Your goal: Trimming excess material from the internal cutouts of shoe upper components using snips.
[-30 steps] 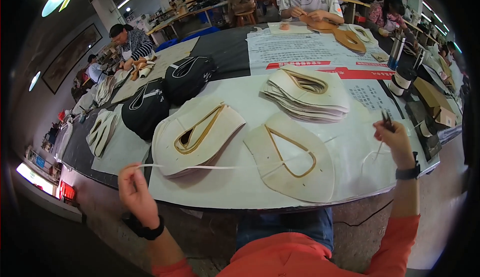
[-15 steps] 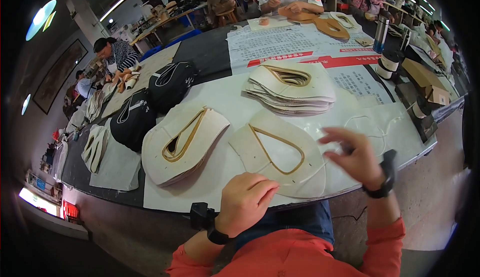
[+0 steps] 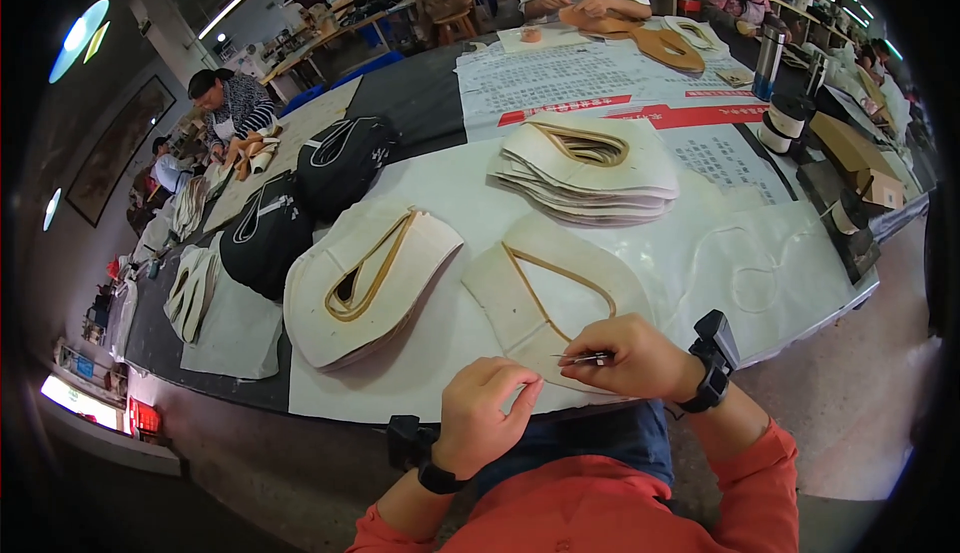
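A single cream teardrop-shaped piece with a brown-edged cutout lies flat at the table's front. Over its near edge my right hand is closed around a small pointed metal tool, which may be thread snips. The tool's thin tip points toward my left hand. That hand hovers at the table edge, thumb and forefinger pinched together; whatever sits between them is too small to make out. A thick stack of similar cream pieces stands to the left. Farther back is another stack, fanned at its front edge.
Two black drawstring bags sit at the left. Spools, a steel flask and an open cardboard box line the right side. A pale cord lies looped on the white sheet. Across the table a person handles brown pieces.
My right hand has come left and nearer, from beside the flat piece to its near edge, beside my left hand. The metal tool now shows in it. My left hand has barely moved.
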{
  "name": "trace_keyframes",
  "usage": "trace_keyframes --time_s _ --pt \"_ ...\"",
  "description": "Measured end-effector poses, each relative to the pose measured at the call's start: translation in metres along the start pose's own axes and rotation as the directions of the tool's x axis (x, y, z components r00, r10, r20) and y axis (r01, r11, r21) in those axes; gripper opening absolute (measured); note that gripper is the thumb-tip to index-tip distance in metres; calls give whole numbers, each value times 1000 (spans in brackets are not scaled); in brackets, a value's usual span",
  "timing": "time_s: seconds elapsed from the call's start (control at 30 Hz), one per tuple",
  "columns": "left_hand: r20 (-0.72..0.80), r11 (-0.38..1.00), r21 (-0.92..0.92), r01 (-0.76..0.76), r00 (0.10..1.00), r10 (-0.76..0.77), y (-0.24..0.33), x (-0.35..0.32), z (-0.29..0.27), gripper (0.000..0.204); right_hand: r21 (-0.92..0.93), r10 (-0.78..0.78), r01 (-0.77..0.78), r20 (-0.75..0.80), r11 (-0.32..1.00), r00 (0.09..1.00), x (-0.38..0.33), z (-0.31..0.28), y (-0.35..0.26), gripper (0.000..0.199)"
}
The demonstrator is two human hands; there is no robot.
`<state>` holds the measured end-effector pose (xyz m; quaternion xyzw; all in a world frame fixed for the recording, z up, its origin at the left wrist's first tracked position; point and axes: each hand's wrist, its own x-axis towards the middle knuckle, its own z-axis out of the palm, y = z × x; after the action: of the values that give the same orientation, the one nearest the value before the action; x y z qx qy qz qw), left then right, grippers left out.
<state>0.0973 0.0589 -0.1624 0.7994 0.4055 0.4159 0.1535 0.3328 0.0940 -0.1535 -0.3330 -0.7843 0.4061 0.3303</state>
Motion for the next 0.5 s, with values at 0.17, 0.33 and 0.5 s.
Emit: trace_keyframes --time_s 0.17,0.33,0.5 --pt "25 999 -37 20 1000 -19 0 -11 7 12 28 41 -41 -20 999 999 -7 0 0 11" --pt "62 998 -42 45 997 -43 -7 -17 14 11 36 71 -70 -24 997 997 -6 1 11 9" --pt "59 988 56 145 987 -148 -26 -22 17 8 22 261 -261 -188 965 947 6 -24 17 8"
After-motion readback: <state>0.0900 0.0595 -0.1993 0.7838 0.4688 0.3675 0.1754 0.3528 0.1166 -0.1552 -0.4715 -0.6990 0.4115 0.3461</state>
